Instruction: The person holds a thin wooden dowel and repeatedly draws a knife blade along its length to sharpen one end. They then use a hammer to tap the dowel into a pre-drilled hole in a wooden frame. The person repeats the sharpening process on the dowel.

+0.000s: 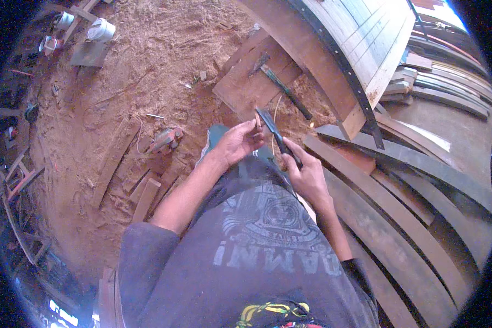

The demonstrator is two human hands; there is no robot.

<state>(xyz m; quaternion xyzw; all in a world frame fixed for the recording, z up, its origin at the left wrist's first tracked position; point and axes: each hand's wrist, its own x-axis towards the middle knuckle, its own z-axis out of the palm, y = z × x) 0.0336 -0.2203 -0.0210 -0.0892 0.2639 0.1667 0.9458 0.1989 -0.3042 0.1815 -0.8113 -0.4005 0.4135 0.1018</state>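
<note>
My right hand (307,174) grips the handle of a dark knife-like blade (270,127) that slants up and to the left. My left hand (239,142) pinches a small thin wooden stick (257,119) upright at its fingertips, right beside the blade's tip. Both hands meet in front of my chest, above my grey printed shirt. Whether the blade touches the stick I cannot tell.
A long dark tool (284,90) lies on a brown board (249,87) just ahead. A large curved plank structure (361,44) rises at upper right, with bent wooden strips (399,180) beside it. Sawdust ground holds a red power tool (167,139), wood offcuts and cans (101,30).
</note>
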